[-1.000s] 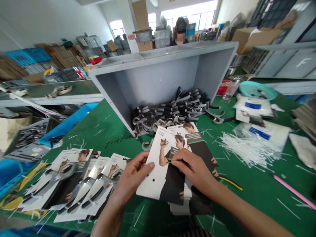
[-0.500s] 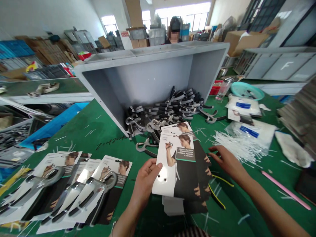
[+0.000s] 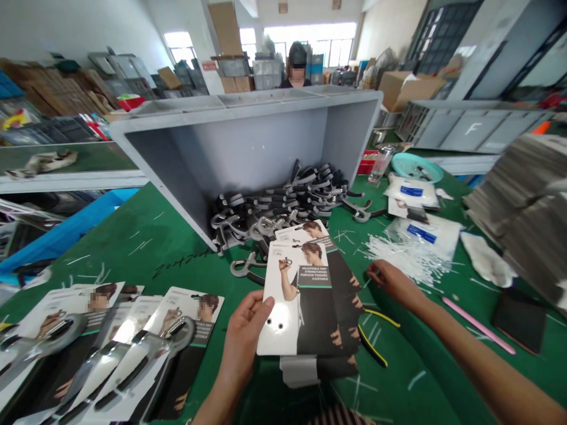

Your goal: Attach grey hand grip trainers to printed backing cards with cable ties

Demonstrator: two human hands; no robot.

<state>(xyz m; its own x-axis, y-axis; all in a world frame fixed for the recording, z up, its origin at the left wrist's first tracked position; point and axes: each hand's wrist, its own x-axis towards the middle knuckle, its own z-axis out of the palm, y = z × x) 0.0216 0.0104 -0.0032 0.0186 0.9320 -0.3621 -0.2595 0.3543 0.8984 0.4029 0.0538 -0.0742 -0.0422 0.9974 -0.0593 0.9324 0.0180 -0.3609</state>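
Note:
My left hand (image 3: 243, 330) grips the left edge of a printed cardboard backing card (image 3: 314, 319), thumb on top. Two punched holes show near its lower left, and more cards (image 3: 348, 295) are fanned beneath it. To the right, my right hand (image 3: 392, 283) has its fingertips drawn together beside a heap of white cable ties (image 3: 398, 257). Whatever sits between those fingers is too small to make out. Beyond the cards, metal-and-black hand grip strengtheners (image 3: 310, 192) are piled in a tipped grey crate (image 3: 261, 141). Several strengtheners (image 3: 146, 348) lie on cards at the left.
Yellow-handled pliers (image 3: 372, 345) lie right of the cards. Further right are a pink stick (image 3: 478, 326), a dark phone-like slab (image 3: 519, 319), plastic bags (image 3: 425, 233) and a teal bowl (image 3: 416, 168). A person (image 3: 297, 65) is behind the crate.
My right hand's fingers, spread before, have drawn together near the cable ties. My left hand still holds the card. The whole view has shifted a little to the right.

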